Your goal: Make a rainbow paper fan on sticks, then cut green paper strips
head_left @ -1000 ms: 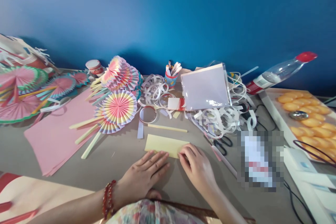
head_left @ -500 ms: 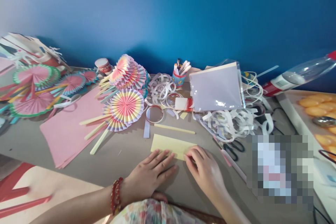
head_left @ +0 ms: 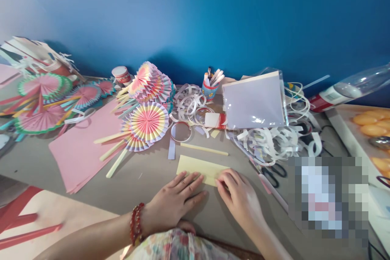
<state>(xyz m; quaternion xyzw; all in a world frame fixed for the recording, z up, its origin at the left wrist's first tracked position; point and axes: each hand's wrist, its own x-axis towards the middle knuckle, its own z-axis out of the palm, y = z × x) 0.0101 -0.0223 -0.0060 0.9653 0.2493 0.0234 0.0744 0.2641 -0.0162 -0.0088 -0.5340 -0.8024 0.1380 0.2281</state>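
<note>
A pale yellow paper strip (head_left: 198, 167) lies on the grey table in front of me. My left hand (head_left: 175, 199) rests flat, fingers spread, with the fingertips on the paper's near edge. My right hand (head_left: 239, 195) has its fingers curled in at the paper's right end, thumb and index finger together at the edge. Just beyond the paper lies a narrow yellow stick (head_left: 204, 149). A round tape roll (head_left: 181, 132) stands past it on the left, touching a short lilac strip (head_left: 171, 149).
Pleated paper fans (head_left: 147, 122) and pink sheets (head_left: 82, 146) lie to the left. Behind are a pen cup (head_left: 210, 89), a clear packet of paper (head_left: 254, 101) and white paper curls (head_left: 271, 142). Scissors (head_left: 276, 174), a bottle (head_left: 344, 91) and a tray (head_left: 344, 130) are on the right.
The view has shifted slightly, so things appear a little further right. Both hands keep nearly the same pose on the yellow paper.
</note>
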